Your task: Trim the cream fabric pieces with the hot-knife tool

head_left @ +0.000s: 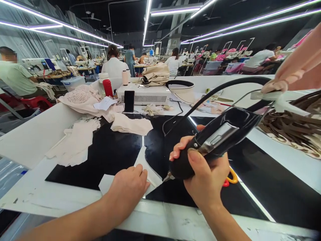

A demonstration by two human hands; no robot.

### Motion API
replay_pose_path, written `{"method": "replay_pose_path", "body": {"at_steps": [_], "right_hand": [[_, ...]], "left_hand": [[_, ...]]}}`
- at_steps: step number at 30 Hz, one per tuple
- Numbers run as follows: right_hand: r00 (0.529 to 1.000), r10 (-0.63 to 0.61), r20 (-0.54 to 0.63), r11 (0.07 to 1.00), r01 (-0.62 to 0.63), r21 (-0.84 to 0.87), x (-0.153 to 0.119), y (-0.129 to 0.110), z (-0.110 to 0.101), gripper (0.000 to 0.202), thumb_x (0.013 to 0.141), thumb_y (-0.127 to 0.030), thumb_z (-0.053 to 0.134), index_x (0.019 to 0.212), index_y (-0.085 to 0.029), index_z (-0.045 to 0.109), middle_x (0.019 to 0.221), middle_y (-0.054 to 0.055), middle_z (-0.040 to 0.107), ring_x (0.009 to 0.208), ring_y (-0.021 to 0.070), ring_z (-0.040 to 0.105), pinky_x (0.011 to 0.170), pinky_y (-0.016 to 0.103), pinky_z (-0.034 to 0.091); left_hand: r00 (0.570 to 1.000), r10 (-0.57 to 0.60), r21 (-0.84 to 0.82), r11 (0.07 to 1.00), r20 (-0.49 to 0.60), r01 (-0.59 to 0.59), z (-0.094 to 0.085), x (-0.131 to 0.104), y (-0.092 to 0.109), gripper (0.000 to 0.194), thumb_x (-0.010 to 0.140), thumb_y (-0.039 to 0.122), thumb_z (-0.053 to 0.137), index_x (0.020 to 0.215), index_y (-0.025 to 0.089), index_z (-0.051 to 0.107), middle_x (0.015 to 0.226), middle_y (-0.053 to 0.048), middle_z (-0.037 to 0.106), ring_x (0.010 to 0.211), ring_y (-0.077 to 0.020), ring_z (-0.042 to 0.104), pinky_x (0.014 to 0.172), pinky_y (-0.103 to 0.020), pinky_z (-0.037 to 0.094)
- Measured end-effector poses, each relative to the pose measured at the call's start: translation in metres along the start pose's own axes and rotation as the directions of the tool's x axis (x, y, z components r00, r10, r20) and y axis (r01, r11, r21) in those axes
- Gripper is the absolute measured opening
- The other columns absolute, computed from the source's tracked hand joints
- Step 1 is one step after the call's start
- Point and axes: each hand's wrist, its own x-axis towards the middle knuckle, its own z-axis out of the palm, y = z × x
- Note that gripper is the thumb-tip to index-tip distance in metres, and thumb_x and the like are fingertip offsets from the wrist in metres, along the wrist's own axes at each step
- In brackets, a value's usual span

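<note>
Head: right hand (pixel 207 177) curled around black tool (pixel 217 138).

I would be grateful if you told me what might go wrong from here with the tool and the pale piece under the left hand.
The tool has its metal tip by the edge of the pale piece, so a slip might mark it. The left hand presses close to that tip; its fingers could be caught if the right hand wavers. The cord arches up near another person's hand, and a tug there might jolt the tool.
</note>
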Motion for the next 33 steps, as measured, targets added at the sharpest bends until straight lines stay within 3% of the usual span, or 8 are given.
{"method": "replay_pose_path", "body": {"at_steps": [5,9,14,17,21,24,29,33], "right_hand": [[1.0,0.009,-0.015,1.0,-0.009,-0.017,-0.002,0.004,-0.001,0.04,0.087,-0.043,0.094,0.116,-0.031,0.07,0.081,-0.007,0.071,0.058,0.015,0.068,0.053,0.029,0.061],[0.999,0.034,-0.022,0.999,-0.034,0.012,-0.007,0.005,0.0,0.045,0.086,-0.044,0.097,0.122,-0.034,0.072,0.082,-0.006,0.072,0.058,0.0144,0.067,0.055,0.028,0.061],[0.999,0.045,-0.018,0.999,-0.044,0.028,-0.011,0.006,0.0,0.048,0.086,-0.047,0.098,0.124,-0.034,0.073,0.084,-0.007,0.073,0.059,0.0133,0.068,0.056,0.027,0.062],[0.999,0.041,-0.002,0.999,-0.041,0.026,-0.013,0.006,-0.001,0.045,0.087,-0.046,0.097,0.124,-0.035,0.073,0.085,-0.007,0.073,0.061,0.0132,0.069,0.057,0.026,0.063],[0.999,0.046,-0.003,0.999,-0.046,0.025,-0.014,0.004,-0.001,0.039,0.088,-0.046,0.097,0.116,-0.032,0.073,0.085,-0.006,0.073,0.06,0.0128,0.069,0.057,0.026,0.064],[0.999,0.037,0.005,0.999,-0.038,0.032,-0.014,0.003,-0.001,0.039,0.088,-0.046,0.097,0.115,-0.032,0.073,0.085,-0.006,0.074,0.06,0.0126,0.069,0.056,0.025,0.064],[0.999,0.026,0.018,0.998,-0.027,0.052,-0.014,0.002,0.0,0.043,0.088,-0.044,0.098,0.122,-0.034,0.074,0.085,-0.006,0.075,0.06,0.0125,0.07,0.056,0.024,0.063],[0.999,0.039,0.021,0.997,-0.041,0.061,-0.014,0.001,-0.001,0.048,0.088,-0.043,0.098,0.127,-0.034,0.072,0.084,-0.006,0.075,0.06,0.0135,0.07,0.055,0.026,0.062]], "left_hand": [[0.996,0.01,0.04,0.999,-0.087,-0.006,-0.004,-0.005,-0.005,0.021,0.1,0.024,0.083,0.089,0.02,0.065,0.079,0.0,0.065,0.064,-0.0206,0.065,0.052,-0.032,0.047],[0.981,0.058,0.07,0.996,-0.185,-0.046,-0.01,-0.004,-0.006,0.02,0.104,0.016,0.075,0.087,0.02,0.063,0.077,0.0,0.062,0.064,-0.0198,0.062,0.053,-0.033,0.047],[0.927,0.282,-0.044,0.953,-0.249,-0.301,-0.014,0.001,-0.001,0.028,0.104,-0.003,0.056,0.086,0.019,0.06,0.084,-0.002,0.063,0.072,-0.0194,0.063,0.062,-0.033,0.053],[0.886,0.38,-0.099,0.903,-0.264,-0.417,-0.005,0.003,0.002,0.024,0.11,0.001,0.056,0.093,0.017,0.063,0.097,-0.006,0.069,0.087,-0.0195,0.069,0.077,-0.032,0.061],[0.858,0.435,-0.099,0.874,-0.273,-0.475,0.01,0.007,0.004,0.021,0.113,0.004,0.056,0.099,0.015,0.068,0.105,-0.008,0.073,0.094,-0.0188,0.073,0.089,-0.031,0.064],[0.854,0.436,-0.093,0.874,-0.285,-0.477,0.014,0.009,0.001,0.022,0.115,0.006,0.055,0.104,0.013,0.072,0.106,-0.008,0.076,0.094,-0.0175,0.074,0.091,-0.03,0.066],[0.843,0.363,-0.125,0.888,-0.398,-0.442,0.012,0.007,-0.007,0.03,0.12,0.01,0.046,0.117,0.01,0.075,0.11,-0.008,0.081,0.099,-0.0167,0.077,0.097,-0.028,0.067],[0.865,0.298,-0.18,0.901,-0.405,-0.395,0.009,0.003,-0.013,0.033,0.124,0.019,0.043,0.121,0.01,0.074,0.114,-0.009,0.081,0.105,-0.0183,0.078,0.099,-0.029,0.067]]}}
